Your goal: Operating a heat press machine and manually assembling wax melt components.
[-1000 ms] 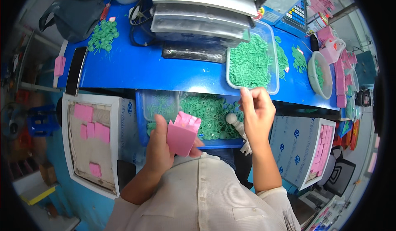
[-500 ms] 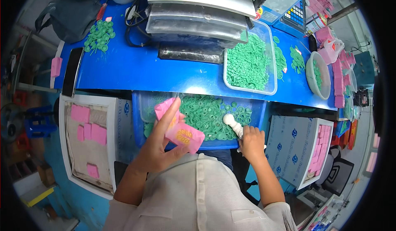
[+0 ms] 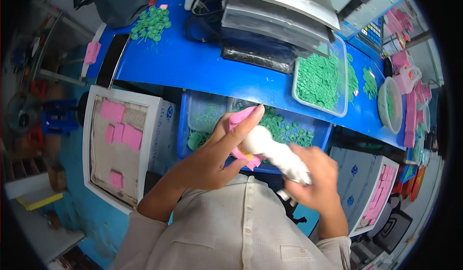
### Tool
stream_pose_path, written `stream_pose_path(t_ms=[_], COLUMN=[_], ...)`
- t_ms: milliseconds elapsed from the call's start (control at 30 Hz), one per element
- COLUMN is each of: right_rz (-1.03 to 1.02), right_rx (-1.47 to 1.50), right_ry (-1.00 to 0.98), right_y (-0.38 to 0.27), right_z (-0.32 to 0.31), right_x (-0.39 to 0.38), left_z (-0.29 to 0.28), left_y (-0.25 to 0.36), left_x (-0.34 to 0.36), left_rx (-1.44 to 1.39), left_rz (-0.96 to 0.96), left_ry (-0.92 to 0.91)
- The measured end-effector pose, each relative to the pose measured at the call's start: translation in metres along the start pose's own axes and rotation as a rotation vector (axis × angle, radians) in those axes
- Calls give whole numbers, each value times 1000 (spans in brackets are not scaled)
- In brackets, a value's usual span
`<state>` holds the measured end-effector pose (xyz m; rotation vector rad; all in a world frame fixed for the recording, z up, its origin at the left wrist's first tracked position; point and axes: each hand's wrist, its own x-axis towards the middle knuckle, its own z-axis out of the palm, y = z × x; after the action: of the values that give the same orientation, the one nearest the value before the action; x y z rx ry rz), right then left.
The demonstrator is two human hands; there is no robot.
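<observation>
The right hand (image 3: 316,183) has come down from the clear tub (image 3: 337,84) of green parts and now grips a white brush (image 3: 277,155), its head pressed to the pink block (image 3: 243,139). The left hand (image 3: 214,159) pinches that block over the blue bin (image 3: 193,125) below the bench (image 3: 193,62). Brushing looks underway.

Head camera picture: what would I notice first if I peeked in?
Probably the two hands in the middle: the left hand holds a small pink block while the right hand presses a white tool against it. Next, the heaps of green rings in a clear tray on the bright blue table.
</observation>
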<state>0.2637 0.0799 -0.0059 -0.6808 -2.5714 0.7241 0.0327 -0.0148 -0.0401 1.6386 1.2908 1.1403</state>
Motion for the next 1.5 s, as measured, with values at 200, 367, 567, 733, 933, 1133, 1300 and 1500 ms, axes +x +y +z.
stream_pose_path(t_ms=[200,367,567,733,933,1133,1300,1500], right_rz=[-91,-70,-226,-278,44,269,178,6], right_rx=[-122,165,-137,-173,-272,-372,284,482], right_ry=[-183,368,130,216,118,-158,77,115], right_y=[7,8,13,18,46,79,27,-10], right_z=[-3,-4,-10,11,24,39,36,37], right_x=[-7,-30,-6,6,-26,-64,-16,20], left_z=[-3,-7,-7,2,-3,13,33,37], left_y=[-5,-7,-10,-20,-20,-27,-14,-12], left_x=[-1,0,2,0,-1,-9,-12,-14], left_rx=[-82,-209,-462,-812,-847,-485,-550,-388], left_rz=[7,8,-100,-200,-360,-185,-19,38], left_ry=[-20,-37,-54,-53,-59,124,227,298])
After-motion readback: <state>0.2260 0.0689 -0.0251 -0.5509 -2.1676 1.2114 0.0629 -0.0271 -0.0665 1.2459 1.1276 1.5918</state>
